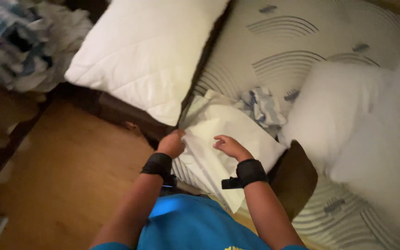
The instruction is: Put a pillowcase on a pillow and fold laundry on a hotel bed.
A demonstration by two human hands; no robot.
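Hands meet at the centre of the view over a white pillowcase (223, 139) that lies on the near corner of the bare mattress (302, 41). Left hand (171, 143), with a black wrist strap, is curled closed and pinches the pillowcase's edge at about 9 o'clock of the cloth. Right hand (230, 147), also strapped in black, rests loosely on top of the fabric with fingers half bent; whether it actually grips the cloth I cannot tell. At 11 o'clock from the hands a quilted white pillow (144, 51) leans across the mattress edge and the dark bed frame (116, 111), crowding the pillowcase's upper corner. At 2 o'clock, just beside the pillowcase, sits a crumpled blue-and-white cloth (262, 106), partly tucked under it. At 3 o'clock a plain white pillow (366, 134) fills the right side of the mattress, and a dark brown cushion (295, 178) lies between it and the right wrist. Far off at 10 o'clock a heap of blue-and-white bedding (19, 41) lies beyond the wooden floor (65, 176).
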